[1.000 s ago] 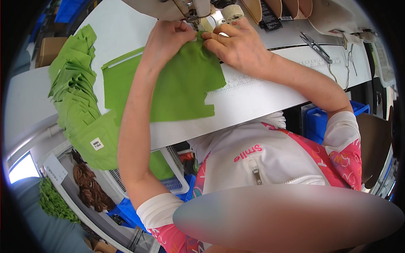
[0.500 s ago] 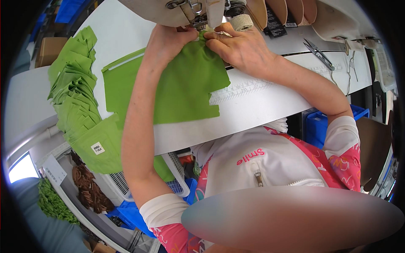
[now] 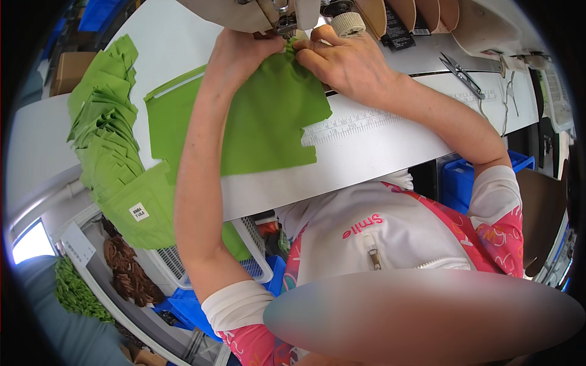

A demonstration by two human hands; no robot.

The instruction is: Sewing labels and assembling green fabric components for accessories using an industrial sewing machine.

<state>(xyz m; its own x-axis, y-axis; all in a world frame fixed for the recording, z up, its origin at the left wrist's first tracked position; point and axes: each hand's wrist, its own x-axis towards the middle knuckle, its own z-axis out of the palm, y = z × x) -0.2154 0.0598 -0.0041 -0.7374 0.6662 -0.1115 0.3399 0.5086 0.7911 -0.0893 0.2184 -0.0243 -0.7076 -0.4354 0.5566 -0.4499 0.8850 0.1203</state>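
A green fabric piece (image 3: 262, 122) lies on the white sewing table, its far edge gathered under the presser foot of the sewing machine (image 3: 284, 25). Just left of the foot, my left hand (image 3: 241, 53) pinches that edge with thumb and fingers. My right hand (image 3: 345, 64) grips the fabric on the other side of the foot, fingers curled. The fingertips of both hands come close together at the needle area, where the machine head partly hides them. A pale strip runs along the fabric's upper left edge.
Left of the work, a stack of green fabric pieces (image 3: 113, 128) hangs over the table edge above a white basket (image 3: 253, 244). Thread snips (image 3: 462, 75) rest at the right. Brown curved pieces (image 3: 412, 15) stand behind; a blue bin (image 3: 458, 183) sits below the table.
The view has shifted slightly, so the machine and fabric sit a little higher. Both hands keep their hold beside the presser foot.
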